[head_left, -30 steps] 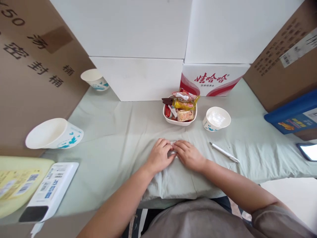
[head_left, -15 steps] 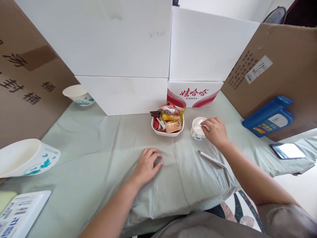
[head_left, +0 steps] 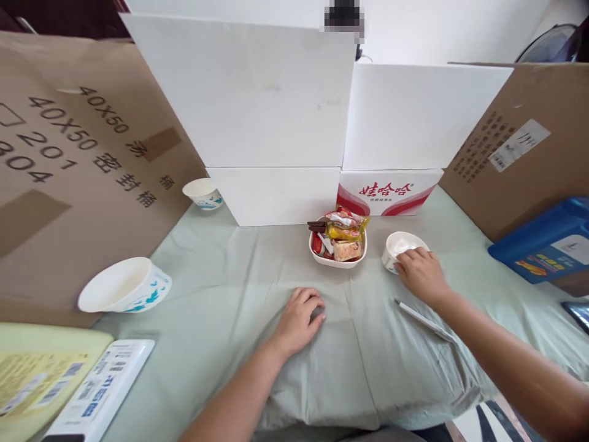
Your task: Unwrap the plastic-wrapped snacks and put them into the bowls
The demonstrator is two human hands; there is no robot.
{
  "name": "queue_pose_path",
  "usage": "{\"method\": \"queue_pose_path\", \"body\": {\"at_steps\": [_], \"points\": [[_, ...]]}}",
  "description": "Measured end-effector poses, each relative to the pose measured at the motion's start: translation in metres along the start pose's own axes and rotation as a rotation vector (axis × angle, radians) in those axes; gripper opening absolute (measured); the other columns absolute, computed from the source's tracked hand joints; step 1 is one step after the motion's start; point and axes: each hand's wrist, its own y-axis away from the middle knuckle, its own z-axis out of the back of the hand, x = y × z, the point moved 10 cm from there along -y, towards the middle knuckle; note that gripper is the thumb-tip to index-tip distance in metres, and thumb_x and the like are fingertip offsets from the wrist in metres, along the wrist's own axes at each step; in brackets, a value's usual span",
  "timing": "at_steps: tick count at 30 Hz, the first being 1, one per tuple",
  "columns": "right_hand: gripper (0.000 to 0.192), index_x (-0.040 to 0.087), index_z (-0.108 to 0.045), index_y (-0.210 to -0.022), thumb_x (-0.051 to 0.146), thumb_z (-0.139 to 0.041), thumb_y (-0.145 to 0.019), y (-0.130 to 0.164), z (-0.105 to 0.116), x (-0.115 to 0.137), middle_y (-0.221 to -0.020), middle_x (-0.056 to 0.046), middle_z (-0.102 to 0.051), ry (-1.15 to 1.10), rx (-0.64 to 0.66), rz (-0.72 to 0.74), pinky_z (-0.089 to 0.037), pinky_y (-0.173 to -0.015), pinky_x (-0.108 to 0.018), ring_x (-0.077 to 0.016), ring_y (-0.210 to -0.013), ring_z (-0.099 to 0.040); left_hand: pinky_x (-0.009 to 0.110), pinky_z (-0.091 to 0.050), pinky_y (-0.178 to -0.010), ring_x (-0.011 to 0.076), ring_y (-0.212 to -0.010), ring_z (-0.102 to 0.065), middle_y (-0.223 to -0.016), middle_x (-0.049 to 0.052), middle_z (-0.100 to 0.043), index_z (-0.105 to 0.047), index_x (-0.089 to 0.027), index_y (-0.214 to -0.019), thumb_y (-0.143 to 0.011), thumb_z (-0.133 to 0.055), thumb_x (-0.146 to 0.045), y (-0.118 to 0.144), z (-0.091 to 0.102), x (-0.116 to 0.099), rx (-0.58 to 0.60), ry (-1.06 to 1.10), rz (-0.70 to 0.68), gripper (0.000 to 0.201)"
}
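My right hand is at the near rim of a small white paper bowl with a blue pattern. Its fingers reach over the rim and its thumb side lies against the outer wall, closed on the edge. Something whitish and shiny shows inside the bowl. My left hand rests palm down on the cloth, loosely curled with the thumb apart, holding nothing. Beyond it stands a white square dish filled with several wrapped snacks. A white pen lies on the cloth below my right hand.
White boxes stand behind the dish. Brown cartons flank both sides. A blue bottle leans at right near a phone. At left are two paper bowls, a white labelled pack and a yellowish-green board.
The view has swung left, so everything sits further right. My right hand has moved from the bowl's right side to its near rim. My left hand stays on the cloth.
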Motion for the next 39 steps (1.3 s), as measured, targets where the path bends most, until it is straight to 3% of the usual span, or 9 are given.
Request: {"method": "queue_pose_path", "body": {"at_steps": [5, 10, 17, 20, 24, 27, 32, 35, 39], "points": [[0.034, 0.013, -0.071, -0.100, 0.032, -0.043, -0.094, -0.005, -0.029, -0.106, -0.111, -0.018, -0.064, 0.125, -0.001, -0.271, -0.038, -0.081, -0.042, -0.0341, -0.106, -0.051, 0.038, -0.048, -0.090, 0.0217, -0.103, -0.053, -0.107, 0.004, -0.060, -0.064, -0.022, -0.094, -0.079, -0.064, -0.014, 0.001, 0.000, 0.001, -0.017, -0.001, -0.015, 0.017], [0.035, 0.013, -0.071, -0.109, 0.030, -0.046, -0.090, -0.014, -0.041, -0.208, -0.122, -0.023, -0.055, 0.040, 0.067, -0.534, -0.042, -0.085, -0.046, -0.0377, -0.113, -0.047, 0.038, -0.049, -0.086, 0.0223, -0.099, -0.054, -0.104, 0.005, -0.060, -0.064, -0.022, -0.091, -0.083, -0.059, -0.017, -0.003, -0.002, 0.006, -0.033, 0.005, -0.020, 0.011], [0.035, 0.010, -0.073, -0.107, 0.027, -0.048, -0.090, -0.050, -0.058, -0.265, -0.123, -0.026, -0.049, -0.137, 0.090, -0.736, -0.044, -0.085, -0.047, -0.0379, -0.109, -0.055, 0.036, -0.050, -0.081, 0.0221, -0.096, -0.056, -0.101, 0.005, -0.062, -0.063, -0.022, -0.089, -0.087, -0.054, -0.020, -0.005, 0.001, 0.006, -0.031, 0.001, -0.030, 0.009], [0.044, 0.009, -0.061, -0.128, 0.030, -0.050, -0.091, -0.073, -0.067, -0.267, -0.135, -0.026, -0.043, -0.274, 0.060, -0.727, -0.043, -0.093, -0.044, -0.0355, -0.116, -0.054, 0.035, -0.050, -0.081, 0.0217, -0.095, -0.056, -0.100, 0.005, -0.062, -0.063, -0.022, -0.089, -0.088, -0.052, -0.020, -0.006, 0.001, 0.006, -0.036, -0.007, -0.039, 0.011], [0.074, 0.011, -0.032, -0.149, 0.030, -0.060, -0.084, -0.099, -0.071, -0.242, -0.152, -0.024, -0.027, -0.450, -0.029, -0.615, -0.040, -0.104, -0.039, -0.0309, -0.130, -0.045, 0.036, -0.050, -0.081, 0.0218, -0.095, -0.056, -0.100, 0.006, -0.062, -0.063, -0.022, -0.088, -0.088, -0.052, -0.020, -0.006, 0.001, 0.006, -0.040, -0.007, -0.045, 0.012], [0.063, 0.011, -0.037, -0.145, 0.032, -0.053, -0.088, -0.107, -0.072, -0.193, -0.142, -0.022, -0.044, -0.594, -0.058, -0.472, -0.046, -0.098, -0.038, -0.0264, -0.118, -0.056, 0.036, -0.051, -0.081, 0.0217, -0.095, -0.056, -0.100, 0.006, -0.062, -0.063, -0.022, -0.088, -0.087, -0.052, -0.020, -0.006, 0.001, 0.006, -0.032, 0.001, -0.035, 0.012], [0.037, 0.019, -0.062, -0.119, 0.039, -0.054, -0.089, -0.083, -0.060, -0.059, -0.100, -0.008, -0.069, -0.819, 0.012, -0.077, -0.054, -0.080, -0.033, -0.0182, -0.087, -0.065, 0.035, -0.051, -0.081, 0.0212, -0.095, -0.055, -0.100, 0.005, -0.062, -0.063, -0.022, -0.089, -0.086, -0.052, -0.018, -0.006, 0.002, 0.005, -0.019, 0.019, -0.031, 0.011], [0.043, 0.022, -0.059, -0.122, 0.041, -0.065, -0.083, -0.057, -0.040, 0.033, -0.102, -0.004, -0.069, -0.948, 0.149, 0.308, -0.053, -0.074, -0.028, -0.0142, -0.080, -0.064, 0.035, -0.050, -0.081, 0.0212, -0.095, -0.055, -0.100, 0.005, -0.062, -0.063, -0.022, -0.089, -0.086, -0.053, -0.018, -0.006, 0.002, 0.006, -0.023, 0.016, -0.030, 0.012], [0.039, 0.021, -0.056, -0.120, 0.036, -0.065, -0.085, -0.055, -0.034, 0.058, -0.093, -0.003, -0.070, -0.766, 0.163, 0.197, -0.049, -0.068, -0.026, -0.0139, -0.074, -0.064, 0.036, -0.050, -0.082, 0.0211, -0.096, -0.056, -0.100, 0.005, -0.062, -0.064, -0.022, -0.089, -0.086, -0.053, -0.019, -0.006, 0.003, 0.006, -0.028, 0.017, -0.034, 0.011]]}}
